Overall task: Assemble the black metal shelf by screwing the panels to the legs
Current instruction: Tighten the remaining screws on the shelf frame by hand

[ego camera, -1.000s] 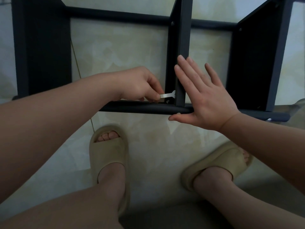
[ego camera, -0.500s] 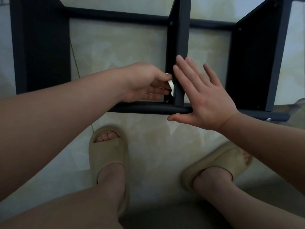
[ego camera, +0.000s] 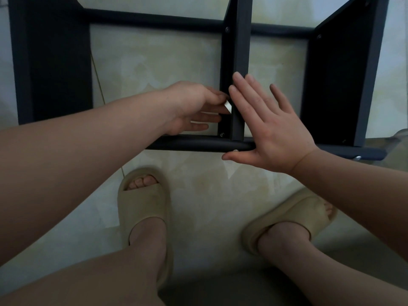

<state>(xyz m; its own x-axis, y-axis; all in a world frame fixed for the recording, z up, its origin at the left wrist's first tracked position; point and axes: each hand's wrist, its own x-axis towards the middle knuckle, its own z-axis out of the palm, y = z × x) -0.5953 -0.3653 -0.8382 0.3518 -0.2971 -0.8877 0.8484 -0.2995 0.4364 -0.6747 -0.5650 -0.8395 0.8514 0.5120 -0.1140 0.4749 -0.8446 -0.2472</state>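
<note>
We are pinching a small silver wrench [ego camera: 227, 106] between thumb and forefinger of our left hand [ego camera: 192, 107], just beside the middle panel [ego camera: 240, 51] of the black shelf [ego camera: 55, 62], which is lying on its side on the tiled floor [ego camera: 198, 195]. Our right hand [ego camera: 271, 129] is pressing flat, fingers straight and spread, against this panel and the near leg [ego camera: 194, 144].

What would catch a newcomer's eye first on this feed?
Two bare hands meet at the centre of the black shelf frame: the right hand lies flat against the middle panel, while the left hand pinches a small silvery wrench just left of it, above a screw by the near leg. Below, beige slippers stand on the pale floor.
</note>
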